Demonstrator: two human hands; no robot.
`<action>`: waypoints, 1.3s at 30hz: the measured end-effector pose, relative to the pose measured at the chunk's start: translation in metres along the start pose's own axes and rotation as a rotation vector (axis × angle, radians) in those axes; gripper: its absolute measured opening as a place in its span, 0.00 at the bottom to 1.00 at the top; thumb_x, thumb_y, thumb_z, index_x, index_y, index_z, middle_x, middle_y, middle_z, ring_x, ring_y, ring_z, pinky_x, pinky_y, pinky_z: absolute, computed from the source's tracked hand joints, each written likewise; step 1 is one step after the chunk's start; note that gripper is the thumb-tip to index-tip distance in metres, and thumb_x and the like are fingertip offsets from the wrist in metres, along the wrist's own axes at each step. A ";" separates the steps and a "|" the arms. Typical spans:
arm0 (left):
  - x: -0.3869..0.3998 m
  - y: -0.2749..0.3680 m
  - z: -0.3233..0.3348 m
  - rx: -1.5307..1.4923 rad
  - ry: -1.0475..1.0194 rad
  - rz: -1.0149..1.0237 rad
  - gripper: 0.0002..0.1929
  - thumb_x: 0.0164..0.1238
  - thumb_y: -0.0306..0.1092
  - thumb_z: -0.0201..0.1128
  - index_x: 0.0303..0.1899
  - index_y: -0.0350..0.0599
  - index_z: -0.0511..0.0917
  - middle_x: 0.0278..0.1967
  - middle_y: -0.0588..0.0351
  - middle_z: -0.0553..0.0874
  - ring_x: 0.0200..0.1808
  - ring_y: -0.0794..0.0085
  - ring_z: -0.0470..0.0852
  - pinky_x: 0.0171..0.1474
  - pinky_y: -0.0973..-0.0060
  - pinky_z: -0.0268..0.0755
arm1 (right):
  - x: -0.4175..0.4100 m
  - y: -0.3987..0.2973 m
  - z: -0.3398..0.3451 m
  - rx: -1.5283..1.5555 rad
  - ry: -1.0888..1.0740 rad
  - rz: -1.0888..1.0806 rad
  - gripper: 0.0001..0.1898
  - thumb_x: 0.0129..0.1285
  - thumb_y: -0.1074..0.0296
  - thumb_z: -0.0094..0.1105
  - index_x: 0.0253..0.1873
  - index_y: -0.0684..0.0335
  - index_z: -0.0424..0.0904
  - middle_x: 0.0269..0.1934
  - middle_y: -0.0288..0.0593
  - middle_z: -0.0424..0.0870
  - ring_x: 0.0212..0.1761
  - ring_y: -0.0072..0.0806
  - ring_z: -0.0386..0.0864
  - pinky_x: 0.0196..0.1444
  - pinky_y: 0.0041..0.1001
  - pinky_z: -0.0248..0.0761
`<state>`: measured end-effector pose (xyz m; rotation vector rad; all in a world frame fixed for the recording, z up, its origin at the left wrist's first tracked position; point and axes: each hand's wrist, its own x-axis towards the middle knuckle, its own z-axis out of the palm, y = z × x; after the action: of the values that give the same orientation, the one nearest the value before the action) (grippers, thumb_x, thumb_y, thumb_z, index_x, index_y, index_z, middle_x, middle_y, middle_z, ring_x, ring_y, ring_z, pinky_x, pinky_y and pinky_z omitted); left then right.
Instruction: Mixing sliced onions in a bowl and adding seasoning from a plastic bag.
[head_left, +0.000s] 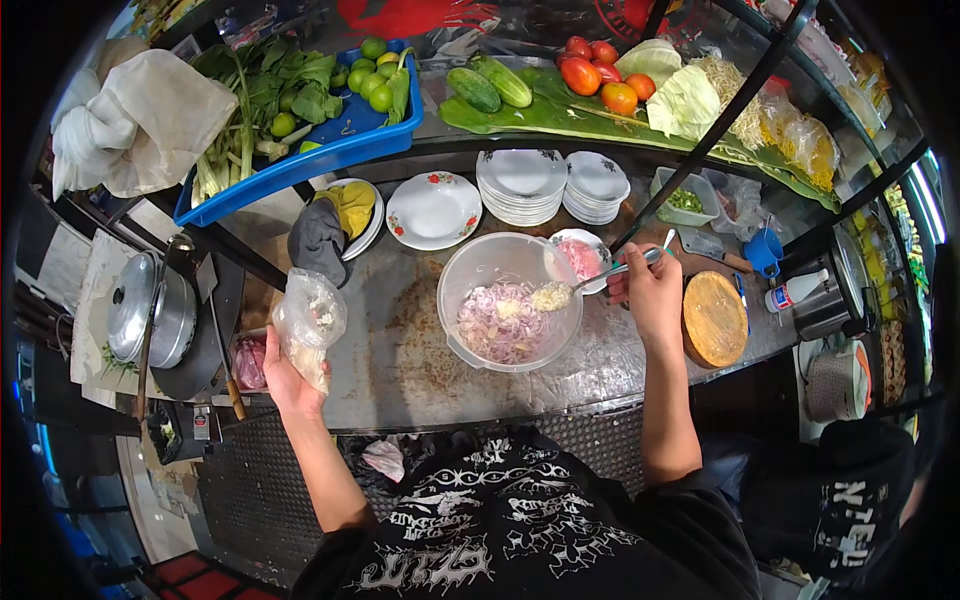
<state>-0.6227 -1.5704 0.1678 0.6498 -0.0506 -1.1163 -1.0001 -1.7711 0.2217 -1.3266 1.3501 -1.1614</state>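
My right hand (651, 296) grips the handle of a metal spoon (600, 277). Its bowl carries a heap of pale minced paste, which looks like minced garlic (553, 296), above a translucent plastic bowl (459, 266). Inside the bowl lie sliced shallots (499, 330), with a clump of the same pale paste on top. Off to the left, my left hand (295, 379) holds a clear plastic bag (309, 300) with whitish contents. Just behind the right side of the bowl sits a small plate (600, 244) of pink slices, partly covered by the bowl's rim.
White plates (523, 184) stand stacked at the back. A round wooden chopping board (715, 319) and a cleaver (701, 244) lie at right. Left are a lidded pot (135, 307) and a wok (225, 322). A black frame bar (712, 124) crosses the right side. Another person (825, 495) is at lower right.
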 end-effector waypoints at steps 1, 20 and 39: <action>0.000 0.000 0.001 0.000 0.000 -0.002 0.21 0.72 0.51 0.44 0.56 0.50 0.72 0.48 0.52 0.83 0.37 0.64 0.85 0.21 0.69 0.80 | -0.002 -0.001 0.001 0.005 -0.003 -0.003 0.11 0.69 0.66 0.50 0.34 0.67 0.72 0.20 0.42 0.79 0.16 0.21 0.75 0.16 0.20 0.68; -0.003 -0.001 0.005 0.072 0.046 0.015 0.22 0.73 0.52 0.43 0.58 0.50 0.69 0.48 0.52 0.82 0.36 0.67 0.85 0.18 0.71 0.78 | 0.005 -0.008 0.009 -0.205 0.091 -0.143 0.12 0.66 0.68 0.54 0.30 0.71 0.76 0.17 0.44 0.79 0.16 0.24 0.78 0.20 0.25 0.68; 0.008 -0.009 0.000 -0.135 -0.107 -0.111 0.23 0.72 0.53 0.43 0.55 0.48 0.74 0.48 0.49 0.84 0.38 0.61 0.86 0.21 0.65 0.78 | -0.102 0.107 0.010 -0.486 0.105 -0.859 0.10 0.52 0.84 0.59 0.40 0.66 0.77 0.33 0.45 0.81 0.29 0.37 0.72 0.33 0.31 0.67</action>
<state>-0.6269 -1.5796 0.1613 0.4767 -0.0314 -1.2502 -1.0046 -1.6709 0.1132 -2.3662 1.1913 -1.5124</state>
